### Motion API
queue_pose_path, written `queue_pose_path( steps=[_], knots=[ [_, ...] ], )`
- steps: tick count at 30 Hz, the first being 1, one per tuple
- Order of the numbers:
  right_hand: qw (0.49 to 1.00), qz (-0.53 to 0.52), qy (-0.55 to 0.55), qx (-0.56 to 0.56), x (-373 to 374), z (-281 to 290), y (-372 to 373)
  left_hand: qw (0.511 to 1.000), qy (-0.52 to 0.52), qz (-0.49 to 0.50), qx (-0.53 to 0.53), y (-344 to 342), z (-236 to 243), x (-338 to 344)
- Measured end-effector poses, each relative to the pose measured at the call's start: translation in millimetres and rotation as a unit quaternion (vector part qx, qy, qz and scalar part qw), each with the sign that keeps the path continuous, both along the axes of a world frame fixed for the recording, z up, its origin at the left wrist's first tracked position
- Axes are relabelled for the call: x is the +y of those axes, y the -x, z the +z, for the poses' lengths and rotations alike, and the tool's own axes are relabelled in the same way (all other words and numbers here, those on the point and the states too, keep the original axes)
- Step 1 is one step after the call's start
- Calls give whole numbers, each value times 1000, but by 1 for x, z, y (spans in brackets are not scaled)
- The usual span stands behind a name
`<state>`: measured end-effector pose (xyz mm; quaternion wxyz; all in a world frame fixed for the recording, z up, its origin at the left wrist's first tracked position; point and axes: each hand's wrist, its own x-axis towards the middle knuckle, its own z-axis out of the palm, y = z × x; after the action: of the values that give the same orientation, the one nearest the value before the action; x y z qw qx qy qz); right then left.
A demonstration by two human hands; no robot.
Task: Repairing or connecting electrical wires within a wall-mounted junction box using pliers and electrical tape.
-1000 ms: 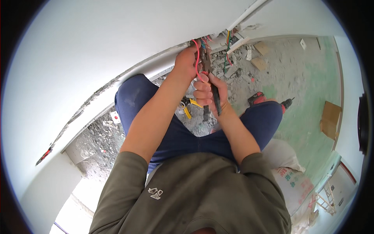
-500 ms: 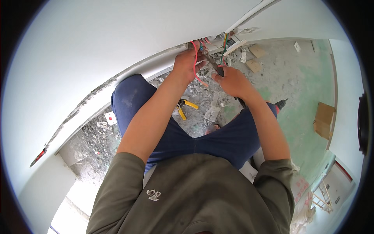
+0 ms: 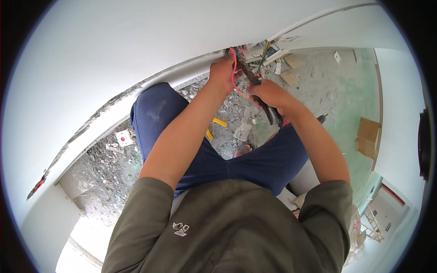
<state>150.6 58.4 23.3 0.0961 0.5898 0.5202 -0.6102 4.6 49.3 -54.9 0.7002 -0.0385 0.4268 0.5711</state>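
My left hand (image 3: 222,75) is closed at the foot of the wall, its fingers curled around wires beside an opening; the fingertips are partly hidden. A pinkish-red wire (image 3: 234,75) loops down past that hand, its bare end close to my right hand (image 3: 272,96). Gripped in the right hand is a pair of dark pliers (image 3: 248,73). Their jaws point up toward the wires by my left fingers, while the dark handles stick out below my palm, slightly apart. Green and yellow wires (image 3: 263,55) hang from the opening just to the right.
Rubble (image 3: 227,105) covers the floor between my knees, with a yellow-handled tool (image 3: 219,122) on it. A drill (image 3: 321,118) shows beyond my right knee. Farther right lies a cardboard piece (image 3: 368,136). A white plate with a red spot (image 3: 124,138) rests at left.
My right hand has shifted a little down and right, and its fingers have opened somewhat around the plier handles, which show more now. The view has also moved slightly.
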Motion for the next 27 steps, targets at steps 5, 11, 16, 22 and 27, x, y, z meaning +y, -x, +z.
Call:
queue_pose_path(
  steps=[5,11,16,22,27],
  knots=[
    [997,-26,25,72,-8,-23,-6,1000,-11,7,11,-1,-1,-1],
    [971,-97,4,221,-22,-68,-10,999,27,7,35,3,1,4],
    [941,-64,3,332,-16,-83,-17,998,24,0,51,3,-3,4],
    [808,-172,306,473,-14,-84,-13,999,18,7,28,7,-5,6],
    [813,-146,300,477,-10,-94,-23,999,13,-18,25,9,-4,4]
  ],
)
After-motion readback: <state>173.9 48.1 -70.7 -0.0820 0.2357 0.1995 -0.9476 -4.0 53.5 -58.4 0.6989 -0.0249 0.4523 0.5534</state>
